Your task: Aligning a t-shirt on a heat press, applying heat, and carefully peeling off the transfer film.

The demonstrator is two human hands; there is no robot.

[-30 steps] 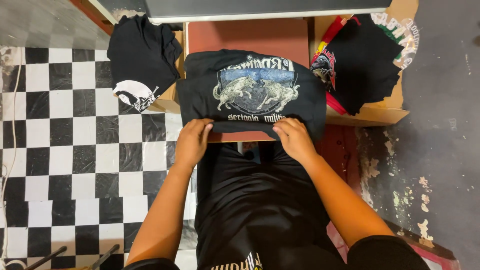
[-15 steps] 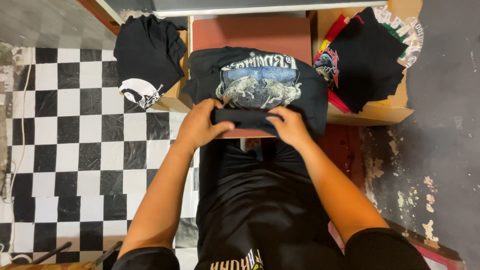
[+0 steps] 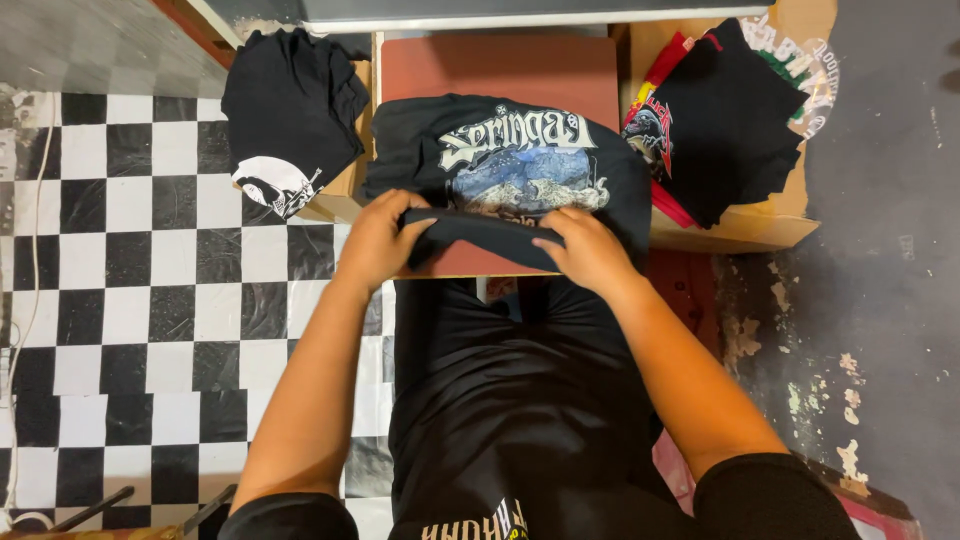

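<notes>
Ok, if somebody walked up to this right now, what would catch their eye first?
Probably the black printed T-shirt spread on the reddish-brown board at centre, its near hem gripped and folded up by the left hand and right hand. Next, the black-and-white checkered floor on the left, and the piles of black shirts either side: one at upper left, another on cardboard at upper right.

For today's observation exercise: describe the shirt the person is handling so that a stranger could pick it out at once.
Start at the reddish-brown board in the top middle. The black T-shirt lies on it, its near hem gripped by the left hand and right hand. Unlike the dark shirts piled on either side, it lies flat, showing pale lettering over a blue picture.
</notes>
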